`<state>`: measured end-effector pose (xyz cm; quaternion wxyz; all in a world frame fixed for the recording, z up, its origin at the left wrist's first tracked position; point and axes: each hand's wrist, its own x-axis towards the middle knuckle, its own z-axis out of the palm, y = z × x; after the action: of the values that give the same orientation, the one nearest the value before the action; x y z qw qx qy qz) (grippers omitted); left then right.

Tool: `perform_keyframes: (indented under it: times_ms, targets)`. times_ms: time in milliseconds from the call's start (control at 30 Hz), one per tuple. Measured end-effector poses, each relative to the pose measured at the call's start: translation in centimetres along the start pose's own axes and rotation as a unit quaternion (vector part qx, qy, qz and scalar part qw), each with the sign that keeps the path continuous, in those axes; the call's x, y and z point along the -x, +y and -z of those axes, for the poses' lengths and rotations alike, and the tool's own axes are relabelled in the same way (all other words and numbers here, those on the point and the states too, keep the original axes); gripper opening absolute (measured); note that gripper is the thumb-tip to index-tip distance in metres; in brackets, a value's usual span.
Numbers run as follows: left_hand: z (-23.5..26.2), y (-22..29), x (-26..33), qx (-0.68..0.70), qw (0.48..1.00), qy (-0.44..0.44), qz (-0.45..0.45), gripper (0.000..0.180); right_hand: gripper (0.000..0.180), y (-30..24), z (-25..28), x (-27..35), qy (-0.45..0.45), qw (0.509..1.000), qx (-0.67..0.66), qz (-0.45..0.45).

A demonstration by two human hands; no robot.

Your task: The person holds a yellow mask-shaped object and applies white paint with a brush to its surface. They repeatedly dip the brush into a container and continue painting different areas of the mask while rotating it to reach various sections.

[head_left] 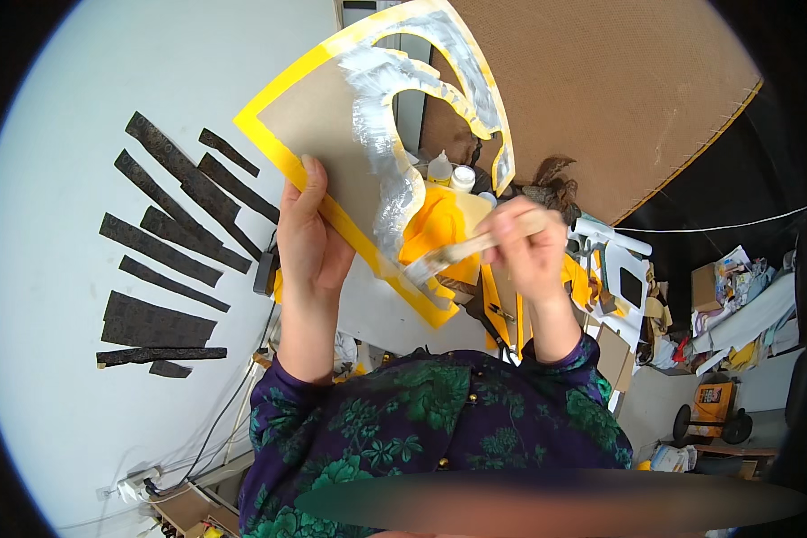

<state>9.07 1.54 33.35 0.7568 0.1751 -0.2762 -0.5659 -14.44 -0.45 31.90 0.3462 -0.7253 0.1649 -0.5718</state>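
Gripping the card [332, 134] in our left hand [309, 242], brush [475, 244] pinched in our right hand [529, 247], we risk smearing wet paint leftward.

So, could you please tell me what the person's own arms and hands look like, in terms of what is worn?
Both hands, the left hand and the right hand, are bare: no gloves, and no rings or watch that I can make out. The forearms are bare too. The sleeves end near the elbows, in dark purple fabric with a green floral pattern.
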Motion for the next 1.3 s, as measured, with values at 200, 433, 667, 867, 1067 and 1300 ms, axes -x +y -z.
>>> perform_keyframes:
  times_ms: [200, 433, 667, 867, 1067, 1300]
  targets:
    - [0.4, -0.2, 0.0, 0.004, 1.000, 0.000, -0.003, 0.034, 0.018, -1.0, 0.0, 0.1, -0.055, 0.997, -0.044, 0.041]
    - [0.5, 0.1, 0.7, 0.008, 0.995, -0.036, -0.092, 0.040, 0.028, -2.2, 0.7, 0.6, 0.094, 0.986, 0.008, 0.136]
    - [0.3, 0.2, 2.6, -0.051, 0.958, -0.020, -0.282, 0.041, 0.040, -2.7, -2.2, 2.5, 0.186, 0.974, -0.108, -0.064]
    - [-0.1, -0.4, 3.6, -0.112, 0.922, 0.031, -0.370, 0.040, 0.019, -2.5, -5.6, 3.0, 0.113, 0.975, -0.168, -0.087]
    - [-1.2, -1.3, 3.9, -0.148, 0.906, 0.075, -0.389, 0.044, 0.021, -2.1, -5.9, 0.6, -0.010, 0.998, 0.002, -0.067]
    - [-1.1, -1.8, 3.6, -0.161, 0.893, 0.075, -0.414, 0.050, 0.023, -3.0, -6.9, 0.6, -0.022, 0.990, -0.048, -0.131]
